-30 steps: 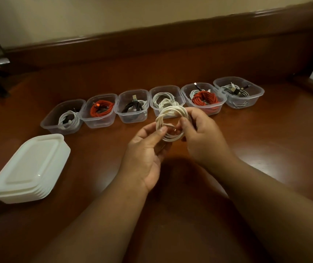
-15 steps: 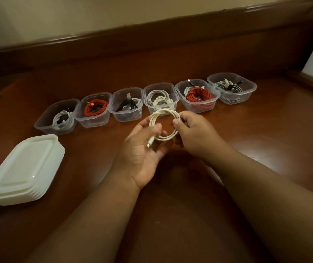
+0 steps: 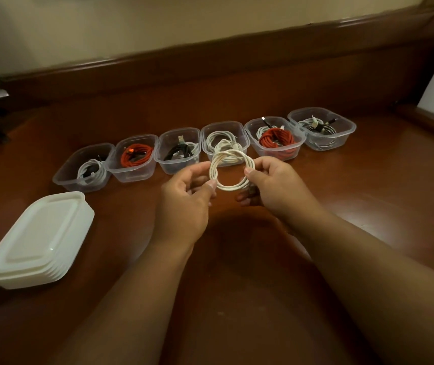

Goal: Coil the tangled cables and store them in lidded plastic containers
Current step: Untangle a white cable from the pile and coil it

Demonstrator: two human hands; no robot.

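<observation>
- Stack of lids (image 3: 37,241) sat at bench (image 3: 368,206) left, off the tubs, likely saved for closing later.
- Six open containers (image 3: 137,159) lined the far side, each with coiled cables already inside.
- Left hand (image 3: 184,204) pinched the white cable coil (image 3: 230,169) on its left side, thumb on top, to keep the loops together.
- Right hand (image 3: 271,185) pinched the coil's right side; coil was held above the bench, just in front of the fourth container (image 3: 225,140).

Dim, warm indoor light. Soft glare patch on wooden table (image 3: 347,214) at 3 o'clock. Dark shadow between forearms toward 6. Wide-angle bending at edges. Slight softness throughout.
</observation>
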